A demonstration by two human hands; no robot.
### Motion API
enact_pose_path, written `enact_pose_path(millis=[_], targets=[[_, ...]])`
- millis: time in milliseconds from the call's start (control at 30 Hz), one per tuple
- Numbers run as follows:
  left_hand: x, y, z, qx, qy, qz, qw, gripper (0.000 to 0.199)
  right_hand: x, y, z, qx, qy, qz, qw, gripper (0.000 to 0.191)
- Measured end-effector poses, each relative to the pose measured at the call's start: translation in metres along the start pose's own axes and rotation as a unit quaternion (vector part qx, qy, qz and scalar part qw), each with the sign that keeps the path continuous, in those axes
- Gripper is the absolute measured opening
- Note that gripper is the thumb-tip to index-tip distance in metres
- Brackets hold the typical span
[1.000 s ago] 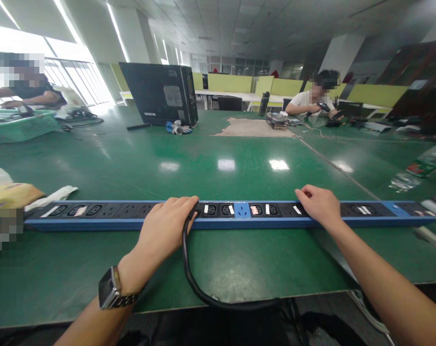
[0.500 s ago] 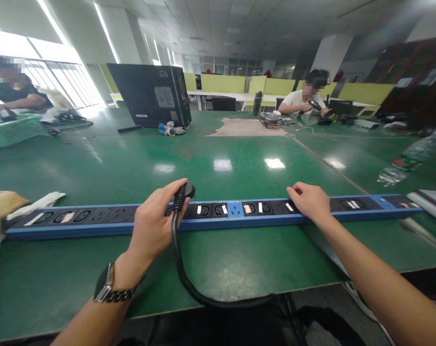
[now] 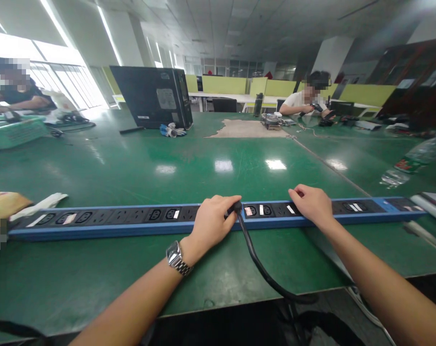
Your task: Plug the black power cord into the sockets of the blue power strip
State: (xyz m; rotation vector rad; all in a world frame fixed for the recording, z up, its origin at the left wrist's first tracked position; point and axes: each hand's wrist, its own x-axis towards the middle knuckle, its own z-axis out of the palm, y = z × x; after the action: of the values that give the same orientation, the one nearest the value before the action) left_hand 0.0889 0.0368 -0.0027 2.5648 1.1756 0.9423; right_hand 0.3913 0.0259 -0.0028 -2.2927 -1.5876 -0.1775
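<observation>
Long blue power strip [image 3: 275, 222] lies left to right across the near side of the green counter [image 3: 218, 149]. Left hand [image 3: 214, 221] has its grip pinching the black plug [image 3: 236, 207] around mid-strip, cable [image 3: 264, 275] drooping nearward. Right hand [image 3: 313, 204] sits curled on the strip farther right; can't tell if that grip's clamping anything.

Strip [image 3: 272, 222] on table [image 3: 192, 153] (bottle [image 3: 417, 156] behind).

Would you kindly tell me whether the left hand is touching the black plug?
Touching: the head view shows the left hand gripping the black plug, its fingers against it.
</observation>
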Motion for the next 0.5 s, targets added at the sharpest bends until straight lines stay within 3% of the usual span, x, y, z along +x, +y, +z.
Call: enact_pose_path(millis=[233,367,433,500], targets=[[-0.008,0.001,0.003,0.030,0.001,0.066,0.997,0.037,0.002,0.003,0.000,0.029,0.011,0.000,1.000,0.035],[-0.011,0.003,0.005,0.060,-0.011,0.057,0.997,0.040,-0.023,-0.014,-0.006,0.158,0.068,-0.018,0.985,0.035],[-0.012,0.004,0.005,0.087,-0.009,0.038,0.995,0.055,-0.045,-0.036,-0.011,0.269,0.019,-0.045,0.962,0.040],[-0.014,0.004,0.005,0.126,-0.012,0.020,0.992,0.072,-0.066,-0.063,-0.016,0.379,-0.110,-0.052,0.917,0.045]])
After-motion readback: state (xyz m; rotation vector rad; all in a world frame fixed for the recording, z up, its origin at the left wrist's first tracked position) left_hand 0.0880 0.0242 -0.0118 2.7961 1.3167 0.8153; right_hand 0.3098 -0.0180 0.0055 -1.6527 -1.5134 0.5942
